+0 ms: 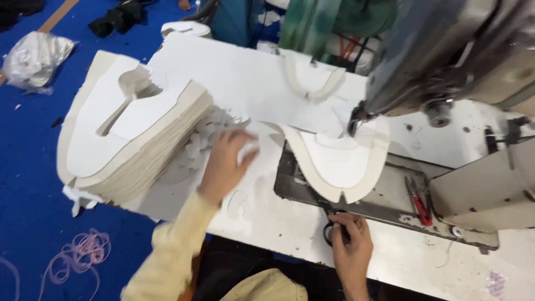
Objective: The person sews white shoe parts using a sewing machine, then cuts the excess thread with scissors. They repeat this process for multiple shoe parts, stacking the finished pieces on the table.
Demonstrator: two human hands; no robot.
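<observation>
Two hands work at a white table (278, 223). Left hand (225, 161), fingers (239, 139) spread wide, presses on small white cutouts (206, 139) just beside a stack (128, 139). Right hand (348, 242) grips black scissors (330, 226); beyond its fingertips a shoe piece (340, 161) lies under the sewing machine (446, 72).

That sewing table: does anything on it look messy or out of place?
Mostly tidy, but a few things stand out. The tall stack of white cut pieces leans and juts over the table edge. Small white scraps lie scattered by the left hand. On the blue floor, a tangle of pink thread lies loose.
</observation>
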